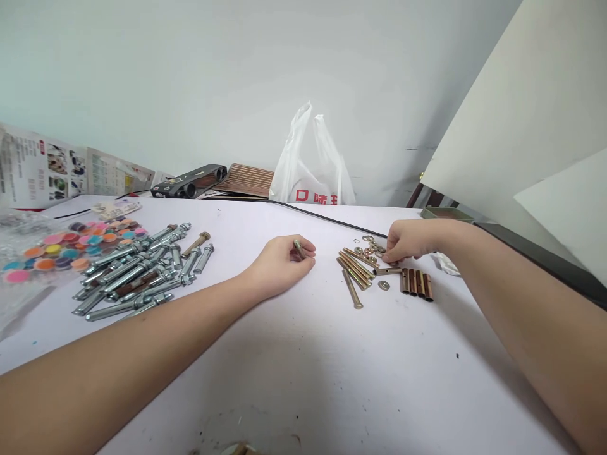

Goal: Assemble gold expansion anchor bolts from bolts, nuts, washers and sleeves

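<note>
Bolt (300,248) slants upper-left to lower-right in left fingers (306,243).

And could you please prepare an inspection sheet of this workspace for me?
Surface: white tabletop, marked with small dark specks.
Job's things: slim brass-coloured bolts, metal sleeves, small washers and a hex nut on the right; silver-coloured expansion bolts piled on the left.
Clutter: coloured discs and clear plastic, far left.
Left hand: fingers hold a metal piece, partly hidden.
Right hand: fingers at the washers; whether any is gripped cannot be told.
Cables: black cable along the tabletop's back, running towards the right hand.
Surroundings: pale wall, white carrier bag, slatted mat, printed sheets.
</note>
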### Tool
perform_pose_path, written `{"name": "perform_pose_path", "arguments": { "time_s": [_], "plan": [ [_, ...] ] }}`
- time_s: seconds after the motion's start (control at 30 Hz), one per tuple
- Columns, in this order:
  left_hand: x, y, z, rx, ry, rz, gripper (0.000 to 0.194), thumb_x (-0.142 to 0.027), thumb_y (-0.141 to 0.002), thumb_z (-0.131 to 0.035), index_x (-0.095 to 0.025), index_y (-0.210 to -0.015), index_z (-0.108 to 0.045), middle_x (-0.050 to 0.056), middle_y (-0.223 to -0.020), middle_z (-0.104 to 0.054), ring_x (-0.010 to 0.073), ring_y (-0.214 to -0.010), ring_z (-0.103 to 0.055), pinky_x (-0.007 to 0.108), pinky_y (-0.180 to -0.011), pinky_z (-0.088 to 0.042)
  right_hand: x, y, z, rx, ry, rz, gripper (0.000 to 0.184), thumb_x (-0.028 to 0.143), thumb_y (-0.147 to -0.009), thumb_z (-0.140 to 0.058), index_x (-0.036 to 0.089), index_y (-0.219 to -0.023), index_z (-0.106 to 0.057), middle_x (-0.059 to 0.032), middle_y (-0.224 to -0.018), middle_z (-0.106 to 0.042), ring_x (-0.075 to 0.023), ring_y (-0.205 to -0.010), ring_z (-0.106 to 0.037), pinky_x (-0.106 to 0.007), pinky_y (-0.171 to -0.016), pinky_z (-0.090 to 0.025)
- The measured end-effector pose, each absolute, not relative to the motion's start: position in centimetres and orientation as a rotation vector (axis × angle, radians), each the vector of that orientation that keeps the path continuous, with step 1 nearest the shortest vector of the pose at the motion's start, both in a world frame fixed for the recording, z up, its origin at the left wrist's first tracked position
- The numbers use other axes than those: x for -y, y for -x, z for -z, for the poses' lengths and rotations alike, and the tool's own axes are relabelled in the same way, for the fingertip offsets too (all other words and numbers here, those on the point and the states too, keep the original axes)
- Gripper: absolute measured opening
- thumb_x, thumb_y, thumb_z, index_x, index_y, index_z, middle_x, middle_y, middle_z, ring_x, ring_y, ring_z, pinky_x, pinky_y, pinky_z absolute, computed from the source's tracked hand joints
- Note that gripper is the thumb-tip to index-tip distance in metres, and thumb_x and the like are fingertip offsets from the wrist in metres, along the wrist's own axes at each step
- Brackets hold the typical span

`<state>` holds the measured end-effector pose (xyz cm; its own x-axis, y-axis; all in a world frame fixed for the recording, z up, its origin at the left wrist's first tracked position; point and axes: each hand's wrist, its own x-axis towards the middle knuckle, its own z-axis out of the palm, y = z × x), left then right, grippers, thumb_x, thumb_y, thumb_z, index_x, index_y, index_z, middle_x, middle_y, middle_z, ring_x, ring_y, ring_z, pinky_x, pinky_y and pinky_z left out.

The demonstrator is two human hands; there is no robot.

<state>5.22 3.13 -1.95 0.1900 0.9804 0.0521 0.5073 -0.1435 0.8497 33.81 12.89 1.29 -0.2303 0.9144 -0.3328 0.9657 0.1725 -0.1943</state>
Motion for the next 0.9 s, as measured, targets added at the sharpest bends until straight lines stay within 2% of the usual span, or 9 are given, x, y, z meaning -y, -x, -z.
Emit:
{"name": "perform_pose_path", "arguments": {
  "time_s": [0.13, 0.3, 0.5, 0.6, 0.77, 0.9],
  "plan": [
    [-3.1, -5.2, 1.9, -1.402, -1.772, -0.843, 0.024, -0.032, -0.077, -0.064, -0.018, -0.096, -0.067, 0.005, -0.094, -0.072, 0.0174, -0.086, -0.067, 0.032, -0.084, -0.052, -12.7, -34.0, -2.0, -2.192, -1.731, 0.641, 0.024, 0.043, -0.070, -0.072, 0.022, -0.058, -0.068, -0.0040, -0.064, -0.061, -0.0186, -0.059, -0.056, -0.032, -0.054, -0.040],
    [-3.1, -5.3, 1.7, -1.419, -1.874, -0.768, 0.025, -0.039, -0.080, -0.061, -0.020, -0.095, -0.068, 0.003, -0.088, -0.071, 0.0178, -0.084, -0.066, 0.032, -0.079, -0.051, -12.3, -33.7, -3.2, -2.247, -1.831, 0.598, 0.022, 0.045, -0.074, -0.069, 0.024, -0.075, -0.071, -0.0058, -0.088, -0.069, -0.0232, -0.076, -0.061, -0.034, -0.061, -0.043],
    [-3.1, -5.4, 1.2, -1.442, -1.971, -0.683, 0.027, -0.041, -0.081, -0.060, -0.020, -0.096, -0.067, 0.001, -0.084, -0.069, 0.0162, -0.079, -0.062, 0.029, -0.073, -0.047, -12.3, -31.0, -1.9, -2.540, -2.190, 0.806, 0.020, 0.038, -0.075, -0.070, 0.020, -0.069, -0.067, -0.0038, -0.069, -0.064, -0.0164, -0.063, -0.052, -0.030, -0.055, -0.038],
    [-3.1, -5.5, 1.2, -1.435, -2.000, -0.657, 0.024, -0.041, -0.081, -0.060, -0.020, -0.090, -0.068, 0.000, -0.081, -0.068, 0.0156, -0.076, -0.060, 0.028, -0.071, -0.045, -12.2, -29.7, -1.2, -2.556, -2.279, 0.910, 0.021, 0.039, -0.078, -0.068, 0.018, -0.072, -0.067, -0.0041, -0.071, -0.065, -0.0147, -0.063, -0.052, -0.029, -0.056, -0.041],
    [-3.2, -5.4, 1.5, -1.412, -1.968, -0.685, 0.024, -0.041, -0.079, -0.062, -0.020, -0.088, -0.069, 0.000, -0.082, -0.070, 0.0159, -0.077, -0.060, 0.028, -0.070, -0.045, -9.8, -27.0, -2.7, -2.724, -2.021, 1.537, 0.023, 0.041, -0.078, -0.071, 0.019, -0.087, -0.072, -0.0070, -0.091, -0.071, -0.0148, -0.074, -0.059, -0.026, -0.064, -0.047],
    [-3.2, -5.4, 1.6, -1.426, -1.932, -0.711, 0.024, -0.041, -0.078, -0.063, -0.019, -0.088, -0.071, 0.001, -0.085, -0.072, 0.0171, -0.079, -0.062, 0.028, -0.071, -0.046, -6.9, -24.0, -3.6, -2.911, -1.694, 1.575, 0.022, 0.040, -0.079, -0.069, 0.019, -0.085, -0.072, -0.0038, -0.081, -0.070, -0.0121, -0.067, -0.056, -0.024, -0.055, -0.041]
  ]
}}
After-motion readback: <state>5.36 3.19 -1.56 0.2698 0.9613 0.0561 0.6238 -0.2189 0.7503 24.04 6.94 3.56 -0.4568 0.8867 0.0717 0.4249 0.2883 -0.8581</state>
